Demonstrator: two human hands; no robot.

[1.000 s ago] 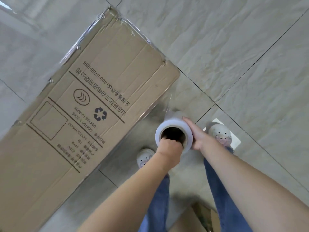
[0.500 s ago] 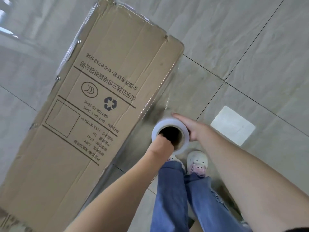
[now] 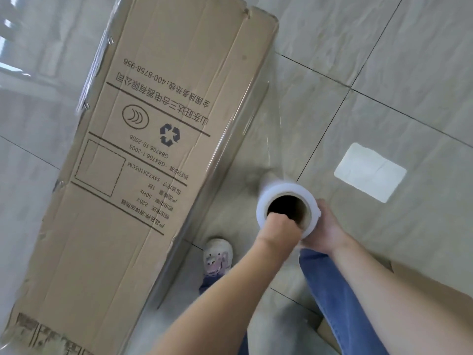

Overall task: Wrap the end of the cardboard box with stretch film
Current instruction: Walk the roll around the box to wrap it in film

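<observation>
- Head view: a long cardboard box [image 3: 143, 160] lies on the tiled floor [image 3: 384, 60], running from the near left corner to the far middle of the scene.
- Its printed face is up, with black lettering, a recycling mark and a dashed square.
- Clear stretch film [image 3: 258, 129] runs from the roll to the box's right long edge and is taut across the gap; more film shines along the box's far left edge.
- The film roll [image 3: 288, 208] stands on end to the right of the box, its dark hollow core facing the camera.
- The left hand [image 3: 279, 229] reaches into the near rim of the core; its grip is closed on the roll, fingers hidden inside.
- The right hand [image 3: 325, 231] cups the roll's right outer wall, its grip wrapped around it.
- A white shoe [image 3: 217, 254] stands on the floor just beside the box's right edge, near the roll; blue jeans [image 3: 332, 290] show under the forearms.
- A pale paper sheet [image 3: 369, 171] lies flat on the floor, far right of the roll.
</observation>
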